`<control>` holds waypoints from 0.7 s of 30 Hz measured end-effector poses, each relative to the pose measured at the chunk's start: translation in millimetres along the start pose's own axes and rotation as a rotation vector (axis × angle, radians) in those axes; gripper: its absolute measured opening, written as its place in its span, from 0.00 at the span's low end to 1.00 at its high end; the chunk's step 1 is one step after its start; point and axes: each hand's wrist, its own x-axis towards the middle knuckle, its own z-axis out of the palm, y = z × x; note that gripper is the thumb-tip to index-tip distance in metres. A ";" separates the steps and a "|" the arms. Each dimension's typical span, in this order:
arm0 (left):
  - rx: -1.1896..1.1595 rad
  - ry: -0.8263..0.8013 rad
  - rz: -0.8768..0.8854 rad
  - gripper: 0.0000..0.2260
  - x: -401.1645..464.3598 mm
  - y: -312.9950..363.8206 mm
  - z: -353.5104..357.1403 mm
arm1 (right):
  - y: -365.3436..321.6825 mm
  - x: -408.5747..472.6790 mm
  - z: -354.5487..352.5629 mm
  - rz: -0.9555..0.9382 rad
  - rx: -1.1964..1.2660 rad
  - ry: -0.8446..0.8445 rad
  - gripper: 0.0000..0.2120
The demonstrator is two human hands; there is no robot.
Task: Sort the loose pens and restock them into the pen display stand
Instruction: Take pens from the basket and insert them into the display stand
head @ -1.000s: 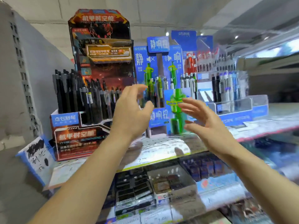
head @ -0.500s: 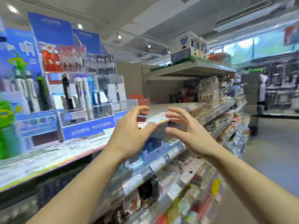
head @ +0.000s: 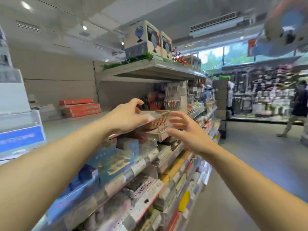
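A woven wicker basket sits on the shelf top straight ahead; its contents are hidden by its rim and my fingers. My left hand reaches out at the basket's left side, fingers spread and loosely bent, holding nothing. My right hand is stretched out at the basket's right side, fingers spread, also empty. Only a corner of the blue-and-clear pen display stand shows at the far left edge. No loose pens are visible.
Red flat boxes are stacked on the shelf behind the basket. Below run shelves packed with stationery. An upper shelf carries globe boxes. The aisle floor lies to the right, with a person walking far off.
The view has swung right, away from the pen displays, along the shelf. Both hands stayed raised and empty and now flank a wicker basket that came into sight.
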 end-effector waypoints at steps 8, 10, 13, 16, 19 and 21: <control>0.284 -0.163 0.024 0.30 149.6 -37.4 29.4 | 74.2 134.5 10.8 0.009 -0.090 -0.063 0.31; 0.305 -0.186 0.019 0.31 191.1 -46.9 46.3 | 91.4 171.5 12.3 -0.006 -0.094 -0.066 0.31; 0.333 -0.185 0.021 0.29 246.5 -60.1 71.7 | 114.6 225.5 10.4 -0.030 -0.114 -0.089 0.30; 0.395 -0.069 0.079 0.26 295.3 -66.3 83.8 | 142.0 267.2 2.9 -0.041 -0.094 -0.094 0.30; 0.331 0.012 0.087 0.21 333.9 -74.4 88.3 | 172.7 301.0 -5.1 -0.059 -0.105 -0.083 0.29; 0.348 -0.009 0.065 0.19 354.7 -86.2 95.5 | 190.6 325.8 -9.7 -0.077 -0.109 -0.078 0.28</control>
